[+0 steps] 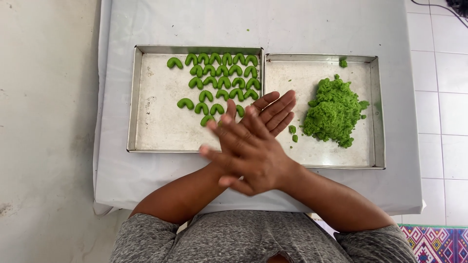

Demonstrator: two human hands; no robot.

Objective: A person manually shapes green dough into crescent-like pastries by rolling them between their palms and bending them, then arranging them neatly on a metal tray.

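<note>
hands: right hand point(253, 156) crossed flat over left hand point(273, 112), centre frame, palms pressed as if rolling dough; grip contents hidden, can't tell
dough heap: 1 green dough heap point(334, 114), right tray point(373, 112), kept in reach
crescents: about 25 green crescents point(222, 83) rowed to save space, left tray point(146, 122)
trays: 2, on white surface point(292, 29)

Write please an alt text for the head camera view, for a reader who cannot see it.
A person's right hand lies crossed flat over the left hand, palms pressed together above two metal trays on a white-covered table. The left tray holds rows of green crescent-shaped dough pieces; the right tray holds a heap of green dough.
</note>
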